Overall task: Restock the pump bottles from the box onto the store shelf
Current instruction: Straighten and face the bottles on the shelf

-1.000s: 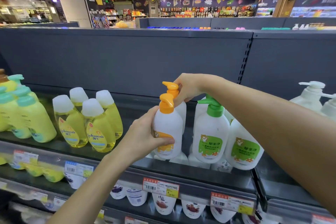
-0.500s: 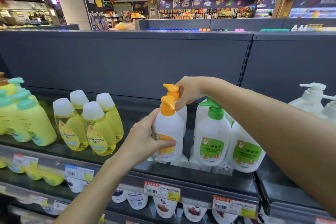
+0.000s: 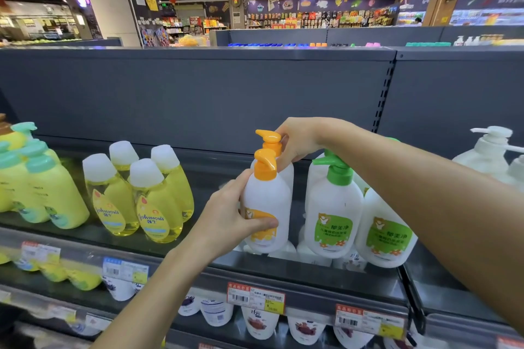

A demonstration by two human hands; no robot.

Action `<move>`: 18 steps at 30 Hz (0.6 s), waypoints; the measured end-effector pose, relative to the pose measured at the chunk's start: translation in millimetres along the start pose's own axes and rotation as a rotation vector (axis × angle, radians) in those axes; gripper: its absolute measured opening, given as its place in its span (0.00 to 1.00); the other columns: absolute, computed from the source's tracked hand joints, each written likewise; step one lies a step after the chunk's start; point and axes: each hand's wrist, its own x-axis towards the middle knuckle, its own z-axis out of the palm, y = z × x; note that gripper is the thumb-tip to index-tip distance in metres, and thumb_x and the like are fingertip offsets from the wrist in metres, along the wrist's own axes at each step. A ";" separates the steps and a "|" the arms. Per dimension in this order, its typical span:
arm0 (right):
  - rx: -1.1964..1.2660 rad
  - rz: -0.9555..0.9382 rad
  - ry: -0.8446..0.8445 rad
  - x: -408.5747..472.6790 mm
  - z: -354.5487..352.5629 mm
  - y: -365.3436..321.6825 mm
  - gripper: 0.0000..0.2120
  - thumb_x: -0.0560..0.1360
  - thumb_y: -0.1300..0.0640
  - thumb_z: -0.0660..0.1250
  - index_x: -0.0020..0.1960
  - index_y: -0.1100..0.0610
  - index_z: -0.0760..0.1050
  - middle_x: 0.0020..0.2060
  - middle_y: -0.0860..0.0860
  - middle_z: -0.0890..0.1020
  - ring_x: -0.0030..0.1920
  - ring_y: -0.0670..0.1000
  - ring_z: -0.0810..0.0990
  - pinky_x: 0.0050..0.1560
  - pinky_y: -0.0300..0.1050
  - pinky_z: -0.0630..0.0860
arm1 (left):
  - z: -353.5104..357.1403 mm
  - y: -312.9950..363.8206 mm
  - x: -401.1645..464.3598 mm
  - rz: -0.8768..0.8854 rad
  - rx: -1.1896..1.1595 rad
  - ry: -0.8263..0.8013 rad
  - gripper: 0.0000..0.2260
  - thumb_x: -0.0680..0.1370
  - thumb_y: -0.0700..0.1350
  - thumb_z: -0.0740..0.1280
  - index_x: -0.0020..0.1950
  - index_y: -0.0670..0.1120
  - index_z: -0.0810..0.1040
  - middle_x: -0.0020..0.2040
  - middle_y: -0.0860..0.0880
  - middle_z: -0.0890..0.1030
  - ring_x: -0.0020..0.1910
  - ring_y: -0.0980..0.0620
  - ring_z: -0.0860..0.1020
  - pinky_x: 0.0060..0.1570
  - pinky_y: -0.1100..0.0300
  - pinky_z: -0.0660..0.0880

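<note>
Two white pump bottles with orange pumps stand one behind the other on the dark shelf (image 3: 326, 280). My left hand (image 3: 226, 221) wraps the body of the front orange-pump bottle (image 3: 268, 201), thumb across its orange label. My right hand (image 3: 300, 142) reaches over from the right and holds the rear orange-pump bottle (image 3: 269, 136) at its pump neck. The rear bottle's body is mostly hidden behind the front one. The box is out of view.
White bottles with green pumps (image 3: 334, 215) stand just right of the orange ones. Yellow oil bottles (image 3: 147, 201) and yellow bottles with teal pumps (image 3: 42, 187) fill the left. White pump bottles (image 3: 487, 150) sit at far right. Price tags (image 3: 255, 297) line the shelf edge.
The view has tilted slightly, so everything sits a little lower in frame. Both hands keep the same hold on the two orange-pump bottles.
</note>
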 end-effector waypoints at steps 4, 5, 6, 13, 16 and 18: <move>-0.023 0.027 0.027 -0.3 -0.6 1.7 0.14 0.65 0.48 0.79 0.42 0.54 0.77 0.38 0.49 0.80 0.40 0.51 0.81 0.50 0.46 0.81 | 2.9 3.9 1.7 0.008 -0.007 -0.004 0.35 0.65 0.53 0.79 0.69 0.60 0.68 0.59 0.58 0.78 0.57 0.56 0.77 0.55 0.54 0.79; -0.024 0.034 0.032 -1.2 -0.9 2.0 0.14 0.65 0.49 0.79 0.41 0.53 0.76 0.38 0.49 0.80 0.40 0.51 0.81 0.48 0.45 0.81 | 3.8 4.2 2.1 0.006 -0.013 -0.007 0.35 0.65 0.53 0.79 0.69 0.60 0.68 0.59 0.58 0.78 0.57 0.56 0.77 0.54 0.54 0.80; -0.028 0.040 0.035 -1.4 -1.0 1.9 0.13 0.66 0.50 0.79 0.40 0.53 0.76 0.37 0.49 0.80 0.40 0.51 0.81 0.48 0.45 0.81 | 4.6 4.4 2.7 0.005 -0.021 -0.008 0.35 0.65 0.54 0.78 0.69 0.60 0.68 0.59 0.58 0.78 0.57 0.55 0.77 0.54 0.53 0.80; -0.055 0.021 0.012 -2.8 -3.3 -7.3 0.12 0.68 0.52 0.79 0.43 0.52 0.77 0.43 0.50 0.81 0.49 0.54 0.84 0.50 0.44 0.81 | 6.6 1.3 2.9 0.009 -0.026 -0.005 0.35 0.65 0.54 0.78 0.69 0.62 0.67 0.58 0.58 0.77 0.57 0.56 0.77 0.54 0.52 0.80; -0.066 0.018 0.019 -2.6 -3.3 -6.4 0.12 0.68 0.51 0.79 0.43 0.53 0.76 0.44 0.52 0.82 0.47 0.55 0.84 0.53 0.48 0.81 | 7.2 1.5 3.0 0.009 -0.032 -0.002 0.36 0.65 0.54 0.78 0.69 0.63 0.67 0.58 0.58 0.77 0.57 0.55 0.77 0.54 0.52 0.80; -0.078 0.020 0.028 -2.6 -2.6 -3.5 0.15 0.66 0.50 0.79 0.43 0.55 0.77 0.41 0.52 0.81 0.43 0.53 0.83 0.52 0.49 0.81 | 7.5 1.0 3.2 0.011 -0.034 0.001 0.37 0.65 0.55 0.78 0.70 0.63 0.66 0.58 0.57 0.77 0.57 0.54 0.77 0.54 0.51 0.80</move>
